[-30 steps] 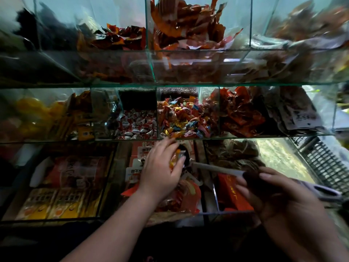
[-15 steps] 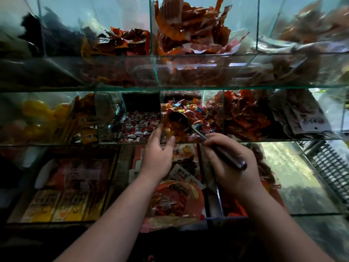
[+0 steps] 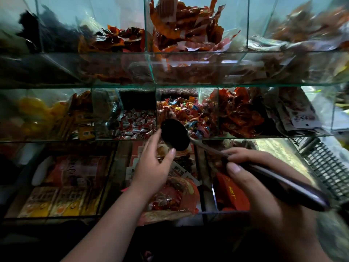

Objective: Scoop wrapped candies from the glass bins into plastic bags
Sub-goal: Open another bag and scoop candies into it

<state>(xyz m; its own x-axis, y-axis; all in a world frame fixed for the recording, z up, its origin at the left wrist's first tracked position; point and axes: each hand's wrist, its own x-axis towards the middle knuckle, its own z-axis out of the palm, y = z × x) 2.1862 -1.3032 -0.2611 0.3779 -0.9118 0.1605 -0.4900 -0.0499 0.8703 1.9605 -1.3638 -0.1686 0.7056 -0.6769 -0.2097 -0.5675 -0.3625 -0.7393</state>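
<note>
Nearest, at 4 o'clock in the view, the right hand [image 3: 264, 186] holds the scoop [image 3: 174, 134] by its dark handle. Its fingers [image 3: 234, 168] are clamped on the shaft, and the handle's end runs on behind the hand.

At 6 o'clock the left hand [image 3: 151, 169] is raised at 7 o'clock of the scoop's bowl. The thumb and forefinger are curved and apart, their tips close against the bowl. The remaining fingers are hidden, so whether they grip anything cannot be told.

Directly beneath that hand hangs what appears to be a clear plastic bag [image 3: 175, 193] with reddish contents. Its mouth is not visible.

The bowl reads as a dark oval in front of the middle shelf, and its load cannot be judged.

Beyond it, at 1 o'clock of the bowl, the mixed wrapped candies [image 3: 188, 114] lie in their glass bin [image 3: 218, 110]. Red-and-white candies [image 3: 136, 125] fill the bin at 10 o'clock. Farther up, red packets [image 3: 185, 25] crowd the top shelf.

Risks:
- If the bowl tilts before it is over the bag, candies are likely to fall onto the lower shelf.
- An unopened bag mouth would cause the same loss.
- The metal bowl is close to the glass edge, and a hurried swing could strike it.
</note>
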